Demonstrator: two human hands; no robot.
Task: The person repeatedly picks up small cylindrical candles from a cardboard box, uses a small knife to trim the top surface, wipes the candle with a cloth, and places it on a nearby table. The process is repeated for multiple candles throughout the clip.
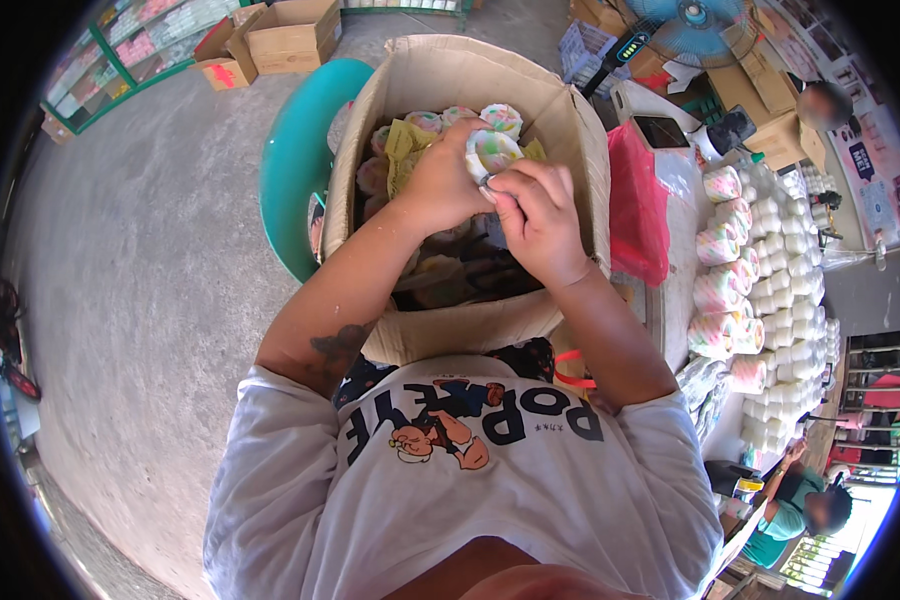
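Note:
My left hand (440, 180) is wrapped round a white cup-shaped piece (494, 152) with green, pink and yellow patches, its round end turned up. At its near rim, my right hand (545, 215) has thumb and forefinger pinched together; a small greyish bit shows at the fingertips, too small to name. Both hands are above an open cardboard box (470, 335). Inside it, several similar patterned pieces (502, 120) stand along the far side, with yellow printed paper (402, 150) among them. My forearms hide part of the box's contents.
A teal round basin or chair back (295, 170) stands left of the box. To the right, a table (670, 265) holds a pink plastic bag (638, 210), a phone (660, 131) and stacked white cups (770, 300). A blue fan (695, 25) is behind; a person in green (770, 530) sits lower right.

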